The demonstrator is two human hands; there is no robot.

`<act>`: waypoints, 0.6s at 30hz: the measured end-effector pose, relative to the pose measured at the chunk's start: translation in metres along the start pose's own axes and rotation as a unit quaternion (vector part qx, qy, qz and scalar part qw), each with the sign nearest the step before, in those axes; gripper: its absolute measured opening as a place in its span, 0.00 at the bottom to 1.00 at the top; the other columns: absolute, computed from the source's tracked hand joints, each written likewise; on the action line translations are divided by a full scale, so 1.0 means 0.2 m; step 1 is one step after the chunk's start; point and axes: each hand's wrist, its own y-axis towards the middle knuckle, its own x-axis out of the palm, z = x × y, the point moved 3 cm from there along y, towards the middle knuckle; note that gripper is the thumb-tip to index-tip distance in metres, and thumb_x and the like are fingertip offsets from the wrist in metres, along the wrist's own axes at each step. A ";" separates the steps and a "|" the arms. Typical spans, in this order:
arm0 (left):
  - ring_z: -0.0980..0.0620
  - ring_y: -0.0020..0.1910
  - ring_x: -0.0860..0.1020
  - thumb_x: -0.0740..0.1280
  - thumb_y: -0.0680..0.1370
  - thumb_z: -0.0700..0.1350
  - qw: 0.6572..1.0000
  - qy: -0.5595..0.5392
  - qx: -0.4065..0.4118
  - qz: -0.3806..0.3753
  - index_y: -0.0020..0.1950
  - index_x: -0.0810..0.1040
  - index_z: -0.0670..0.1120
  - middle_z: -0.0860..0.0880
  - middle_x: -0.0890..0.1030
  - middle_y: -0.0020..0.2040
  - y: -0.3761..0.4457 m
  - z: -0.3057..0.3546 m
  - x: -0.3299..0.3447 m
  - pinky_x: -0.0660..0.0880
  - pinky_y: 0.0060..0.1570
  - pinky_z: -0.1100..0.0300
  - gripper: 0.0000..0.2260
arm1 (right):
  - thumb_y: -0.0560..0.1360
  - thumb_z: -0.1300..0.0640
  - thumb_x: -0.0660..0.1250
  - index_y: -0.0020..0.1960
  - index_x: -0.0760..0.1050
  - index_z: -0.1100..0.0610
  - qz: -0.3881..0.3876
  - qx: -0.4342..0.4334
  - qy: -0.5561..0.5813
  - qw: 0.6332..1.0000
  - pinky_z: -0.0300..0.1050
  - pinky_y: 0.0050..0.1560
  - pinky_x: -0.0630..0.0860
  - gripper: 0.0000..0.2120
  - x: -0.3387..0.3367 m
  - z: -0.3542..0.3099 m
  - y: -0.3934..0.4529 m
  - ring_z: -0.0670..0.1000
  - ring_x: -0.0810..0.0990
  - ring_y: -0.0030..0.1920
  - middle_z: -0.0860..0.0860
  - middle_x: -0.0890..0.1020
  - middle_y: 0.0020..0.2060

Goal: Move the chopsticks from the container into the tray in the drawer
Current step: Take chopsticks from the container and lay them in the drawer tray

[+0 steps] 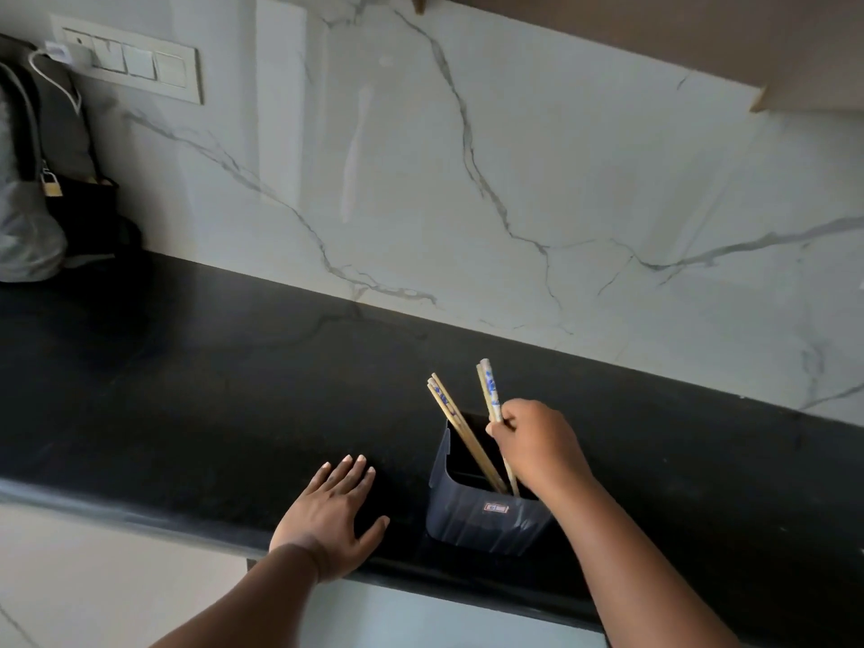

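We are at the start of the job, as far as we can judge. Our right hand (537, 444) reaches over the dark container (486, 502) that stands on the black table (210, 390) near its front edge, and its fingers (502, 425) are curled round one pair of chopsticks (490, 390), pinching them below their patterned tops. The lower ends of that pair are still down inside the container, so nothing has been lifted clear yet. A second pair of chopsticks (456, 427) leans to the left in the same container, untouched. Our left hand (334, 516) lies flat on the table just beside the container, fingers straight and spread, holding nothing.

The drawer and its tray are not in view, so we cannot tell whether the drawer is open or whether any chopsticks already lie there. What is left, we reckon, is nearly everything: draw out the held pair, carry it down to the tray, then come back for the other pair.
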 end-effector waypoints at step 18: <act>0.63 0.59 0.78 0.69 0.74 0.62 0.829 -0.550 0.072 0.069 0.61 0.78 0.59 0.58 0.82 0.59 0.10 0.60 -0.98 0.74 0.56 0.66 0.17 | 0.72 0.59 0.74 0.45 0.85 0.56 -0.026 0.041 0.464 0.885 0.44 0.40 0.82 0.03 -0.64 -0.05 -0.27 0.55 0.86 0.43 0.56 0.87 0.44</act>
